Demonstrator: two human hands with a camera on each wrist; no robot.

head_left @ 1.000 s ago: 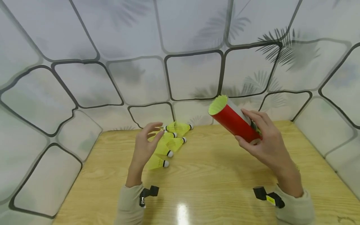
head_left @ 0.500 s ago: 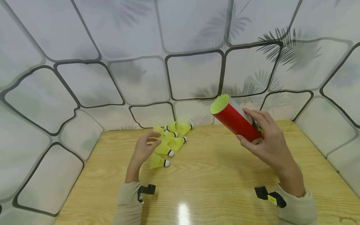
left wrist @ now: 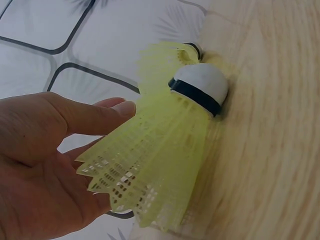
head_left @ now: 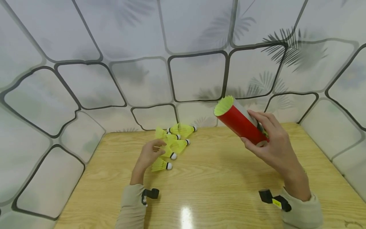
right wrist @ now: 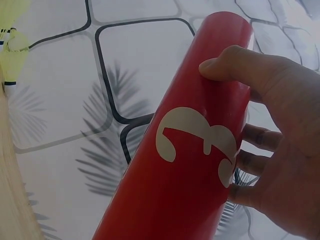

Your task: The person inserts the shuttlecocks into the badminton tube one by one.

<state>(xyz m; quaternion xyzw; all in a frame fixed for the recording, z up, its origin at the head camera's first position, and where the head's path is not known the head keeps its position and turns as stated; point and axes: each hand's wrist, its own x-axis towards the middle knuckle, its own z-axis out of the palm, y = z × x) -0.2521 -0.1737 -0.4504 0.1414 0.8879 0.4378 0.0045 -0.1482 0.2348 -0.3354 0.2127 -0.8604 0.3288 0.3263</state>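
My right hand [head_left: 275, 146] grips a red and grey shuttlecock tube [head_left: 238, 122], tilted above the table with its mouth up and to the left. A yellow-green jagged skirt [head_left: 224, 106] shows in that mouth. At the left, my left hand [head_left: 148, 155] is among yellow shuttlecocks with white corks. In the left wrist view, the thumb [left wrist: 122, 110] and fingers reach beside the skirt of one shuttlecock [left wrist: 160, 155], part of the fingers hidden behind it; no firm pinch shows. The nearest shuttlecock [head_left: 161, 165] lies apart in front of the others.
Several more shuttlecocks [head_left: 186, 129] lie in a loose cluster toward the back edge of the wooden table [head_left: 211, 190]. A pale patterned cloth wall [head_left: 197, 79] rises behind the table and along both sides.
My left hand has dropped lower and closer to the shuttlecocks, ending beside one skirt. The right hand keeps the tube in nearly the same place.
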